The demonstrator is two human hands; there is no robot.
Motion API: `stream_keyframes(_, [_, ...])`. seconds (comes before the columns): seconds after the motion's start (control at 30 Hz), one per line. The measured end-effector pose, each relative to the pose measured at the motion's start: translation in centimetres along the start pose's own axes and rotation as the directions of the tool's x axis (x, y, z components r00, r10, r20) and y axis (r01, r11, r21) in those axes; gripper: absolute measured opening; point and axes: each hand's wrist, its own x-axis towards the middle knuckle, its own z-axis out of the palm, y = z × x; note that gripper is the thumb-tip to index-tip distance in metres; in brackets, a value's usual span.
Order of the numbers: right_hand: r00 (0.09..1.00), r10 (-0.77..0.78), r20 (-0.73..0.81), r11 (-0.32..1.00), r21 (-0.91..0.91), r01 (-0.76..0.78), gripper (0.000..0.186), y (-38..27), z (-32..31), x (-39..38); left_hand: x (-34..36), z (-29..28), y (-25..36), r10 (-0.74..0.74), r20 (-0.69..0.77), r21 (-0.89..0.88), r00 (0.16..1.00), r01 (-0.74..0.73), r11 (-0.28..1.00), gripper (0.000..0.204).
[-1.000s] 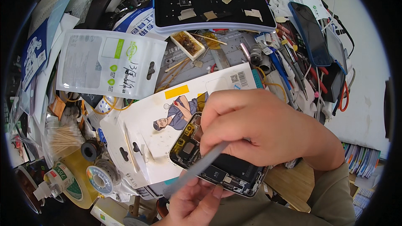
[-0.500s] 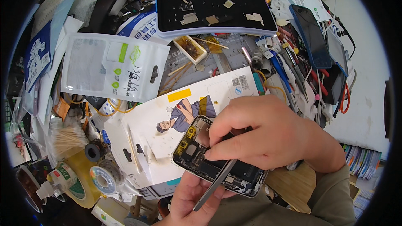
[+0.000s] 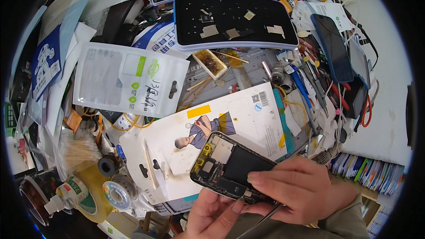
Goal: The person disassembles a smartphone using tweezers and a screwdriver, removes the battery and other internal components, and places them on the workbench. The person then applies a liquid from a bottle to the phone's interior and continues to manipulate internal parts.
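An opened smartphone [image 3: 222, 151] lies tilted above a white printed card [image 3: 261, 128], its insides facing up. Its black battery [image 3: 245, 161] and boards show. My left hand [image 3: 214, 217] grips the phone's near long edge, thumb on top and fingers underneath. Over the phone's lower right end is my right hand [image 3: 299, 188], thumb and fingertips on or just over the battery. Its curled lower fingers hold a slim grey metal tool [image 3: 264, 219], tweezers by its shape, pointing down toward me. My right hand hides the phone's lower end.
Beyond the card, a black tray [image 3: 248, 28] bears small metal parts. Left of it lies a white pouch [image 3: 146, 75]. Pens and tools [image 3: 312, 79] crowd the right, beside a dark blue phone [image 3: 333, 48]. Cotton swabs [image 3: 79, 150] and a solder spool [image 3: 117, 194] stand at left.
My right hand has drawn back right and down, off the phone's middle, uncovering the battery. The metal tool swung down with it. The whole view has shifted slightly.
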Motion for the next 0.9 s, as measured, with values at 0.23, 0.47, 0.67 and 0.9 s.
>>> stream_keyframes(0.23, [0.992, 0.000, -0.127, 1.000, -0.018, -0.002, 0.046, -0.8, 1.2, -1.4, 0.1, 0.0, 0.2, 0.019, 0.009, 0.052, 1.000, -0.019, 0.998, 0.059])
stream_keyframes(0.47, [0.979, 0.121, -0.162, 0.992, 0.053, -0.114, 0.044, -1.8, 1.4, -1.3, -0.3, 0.5, 0.3, -0.026, -0.094, 0.081, 0.995, 0.034, 0.996, 0.056])
stream_keyframes(0.67, [0.971, 0.135, -0.196, 0.990, 0.055, -0.126, 0.045, -2.1, 1.5, -1.2, -0.1, 0.1, 0.1, 0.053, 0.016, 0.100, 0.998, -0.054, 0.994, 0.055])
stream_keyframes(0.9, [0.970, 0.129, -0.203, 0.991, 0.062, -0.119, 0.043, -2.0, 1.8, -1.3, -0.4, 0.4, -0.2, 0.066, -0.087, 0.118, 0.994, -0.055, 0.991, 0.053])
